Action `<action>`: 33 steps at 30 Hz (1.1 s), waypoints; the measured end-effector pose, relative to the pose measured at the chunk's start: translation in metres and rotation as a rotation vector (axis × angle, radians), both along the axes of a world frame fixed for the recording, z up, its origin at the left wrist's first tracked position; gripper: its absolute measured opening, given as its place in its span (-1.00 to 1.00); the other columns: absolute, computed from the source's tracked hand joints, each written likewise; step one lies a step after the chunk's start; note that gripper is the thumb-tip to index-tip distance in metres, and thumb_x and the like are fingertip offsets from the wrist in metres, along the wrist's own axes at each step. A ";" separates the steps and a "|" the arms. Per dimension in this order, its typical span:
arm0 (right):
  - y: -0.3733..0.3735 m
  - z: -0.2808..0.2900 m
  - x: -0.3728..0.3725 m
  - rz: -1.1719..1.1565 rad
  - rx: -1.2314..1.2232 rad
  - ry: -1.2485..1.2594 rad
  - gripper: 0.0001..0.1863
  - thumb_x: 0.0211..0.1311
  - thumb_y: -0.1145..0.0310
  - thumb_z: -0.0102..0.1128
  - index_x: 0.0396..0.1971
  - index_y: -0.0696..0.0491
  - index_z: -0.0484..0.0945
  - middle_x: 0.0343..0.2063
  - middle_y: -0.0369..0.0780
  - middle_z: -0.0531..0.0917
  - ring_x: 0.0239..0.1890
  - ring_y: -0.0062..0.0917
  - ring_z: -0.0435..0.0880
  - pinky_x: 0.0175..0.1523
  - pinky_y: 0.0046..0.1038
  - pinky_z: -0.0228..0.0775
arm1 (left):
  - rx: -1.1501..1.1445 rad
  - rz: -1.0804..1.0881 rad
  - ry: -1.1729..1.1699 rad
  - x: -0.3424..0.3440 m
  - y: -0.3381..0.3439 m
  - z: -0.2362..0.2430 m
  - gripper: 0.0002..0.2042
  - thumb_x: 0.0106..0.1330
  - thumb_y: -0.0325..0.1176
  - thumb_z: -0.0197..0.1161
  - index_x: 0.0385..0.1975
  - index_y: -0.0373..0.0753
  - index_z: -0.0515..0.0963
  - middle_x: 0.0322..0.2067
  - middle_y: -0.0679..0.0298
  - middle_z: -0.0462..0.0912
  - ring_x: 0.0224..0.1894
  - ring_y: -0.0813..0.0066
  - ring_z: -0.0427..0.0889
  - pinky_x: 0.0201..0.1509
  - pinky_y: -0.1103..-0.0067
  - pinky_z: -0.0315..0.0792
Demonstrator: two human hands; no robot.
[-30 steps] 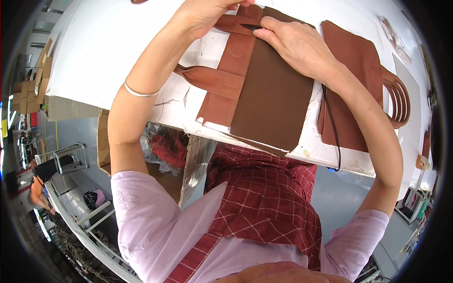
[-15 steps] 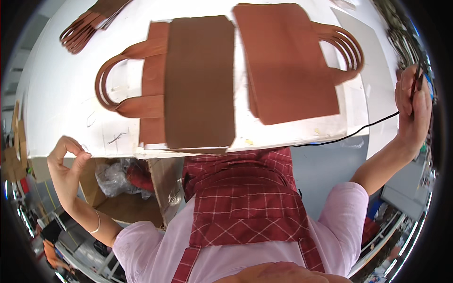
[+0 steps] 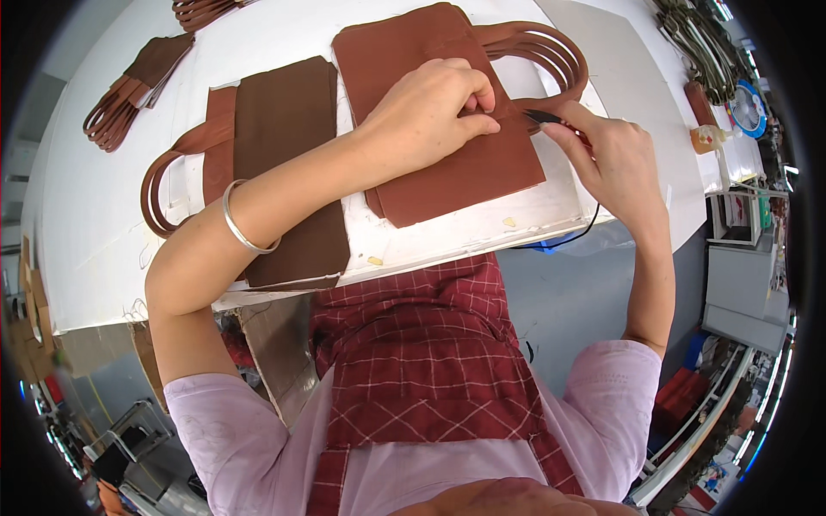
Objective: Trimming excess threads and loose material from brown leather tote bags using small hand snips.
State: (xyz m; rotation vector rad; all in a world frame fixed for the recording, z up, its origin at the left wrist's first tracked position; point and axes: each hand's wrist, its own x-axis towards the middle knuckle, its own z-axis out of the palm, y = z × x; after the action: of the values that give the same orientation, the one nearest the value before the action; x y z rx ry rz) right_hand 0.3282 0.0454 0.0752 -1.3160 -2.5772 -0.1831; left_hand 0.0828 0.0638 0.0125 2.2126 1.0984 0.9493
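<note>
- While the left hand (image 3: pixel 434 112) lies over the middle of the stacked reddish-brown bag panels (image 3: pixel 482 168), its fingers curl inward, the thumb tip a little apart from them; whether it presses the top panel I cannot tell.
- At 3 o'clock from that stack's middle, the right hand (image 3: pixel 615 159) has thumb and fingers clamped on a black pointed tool (image 3: pixel 540 116), whose tip is at the panel's edge, beside the near end of the looped strap handles (image 3: pixel 559 50).
- Those handles arch out toward 2 o'clock (several bands, lying one over another).
- A black cord (image 3: pixel 588 229) curves below the right hand, at 5 o'clock from the stack.
- At 8 o'clock lies a dark brown panel (image 3: pixel 288 112), joined by a reddish-brown strip and strap loops on its left; the left forearm crosses above it.
- Out at 9 o'clock, a smaller brown bundle with loops (image 3: pixel 142 82) rests on the white tabletop (image 3: pixel 267 39).
- Far off at 3 o'clock are a bottle (image 3: pixel 705 139) and a blue round fan (image 3: pixel 747 110).
</note>
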 end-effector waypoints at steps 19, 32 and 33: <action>-0.003 -0.016 -0.012 0.078 0.110 -0.084 -0.69 0.36 0.04 0.24 -0.41 -0.02 0.63 -0.81 -0.26 0.52 -0.71 -0.37 0.58 -0.55 -0.40 0.36 | -0.382 0.028 -0.119 0.010 -0.004 0.002 -0.74 0.45 -0.24 0.24 -0.25 -0.36 0.64 -0.38 0.30 0.69 -0.28 0.61 0.58 -0.12 0.57 0.47; -0.008 -0.012 -0.013 0.048 0.081 -0.096 -0.72 0.35 0.06 0.25 -0.37 -0.03 0.64 -0.77 -0.25 0.56 -0.68 -0.37 0.60 -0.53 -0.39 0.39 | -0.437 -0.037 -0.153 0.007 -0.003 0.001 -0.75 0.46 -0.23 0.23 -0.24 -0.33 0.64 -0.36 0.39 0.64 -0.28 0.69 0.51 -0.12 0.63 0.42; -0.008 -0.013 -0.013 0.050 0.081 -0.096 -0.72 0.35 0.06 0.25 -0.37 -0.03 0.64 -0.77 -0.25 0.56 -0.68 -0.37 0.60 -0.53 -0.39 0.39 | -0.437 -0.036 -0.153 0.007 -0.003 0.001 -0.75 0.46 -0.23 0.23 -0.24 -0.33 0.64 -0.36 0.39 0.64 -0.28 0.69 0.51 -0.12 0.63 0.42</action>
State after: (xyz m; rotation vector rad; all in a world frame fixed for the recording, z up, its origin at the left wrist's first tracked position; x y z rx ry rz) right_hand 0.3153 0.0372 0.0626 -1.2419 -2.6480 -0.3457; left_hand 0.0896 0.0610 0.0132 1.7708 1.0726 0.7627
